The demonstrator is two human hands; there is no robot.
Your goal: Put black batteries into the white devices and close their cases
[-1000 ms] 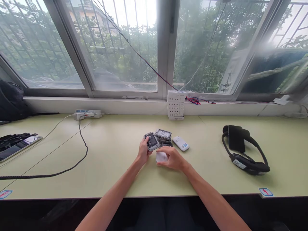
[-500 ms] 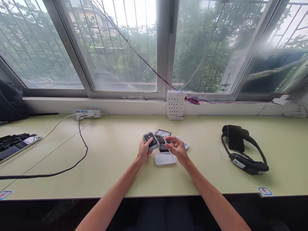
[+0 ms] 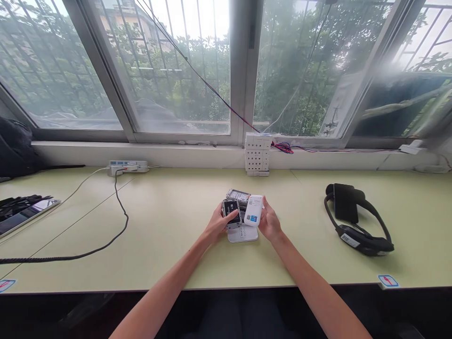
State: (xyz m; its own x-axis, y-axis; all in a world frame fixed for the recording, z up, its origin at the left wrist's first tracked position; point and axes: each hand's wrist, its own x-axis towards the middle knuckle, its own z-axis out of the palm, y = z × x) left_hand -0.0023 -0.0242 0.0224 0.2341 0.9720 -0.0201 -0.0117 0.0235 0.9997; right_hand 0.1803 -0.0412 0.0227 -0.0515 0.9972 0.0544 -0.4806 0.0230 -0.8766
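My left hand [image 3: 215, 227] grips a small rounded device [image 3: 230, 210] with a black battery seated in its open back, thumb across the battery. In my right hand [image 3: 271, 226] is a white back cover [image 3: 254, 208], held upright by its right edge, its outer face with printed text and a blue sticker turned toward me. The cover is close beside the device, apart or just touching; I cannot tell. Behind them lies another open device [image 3: 238, 194]. A loose black battery [image 3: 243, 215] is mostly hidden between the hands. Below, a second white cover [image 3: 243, 234] rests on the table.
White boxes [image 3: 257, 155] are stacked against the sill. To the right sits a black headset [image 3: 360, 223]. A power strip [image 3: 127, 166] with a black cable [image 3: 125, 216] is at the left, near a tablet [image 3: 28, 216]. The table's front edge [image 3: 240, 287] runs below my forearms.
My right hand has turned the white cover from nearly edge-on to face me, and shifted slightly right. My left hand has brought the device rightward and a little lower, closer to the cover.
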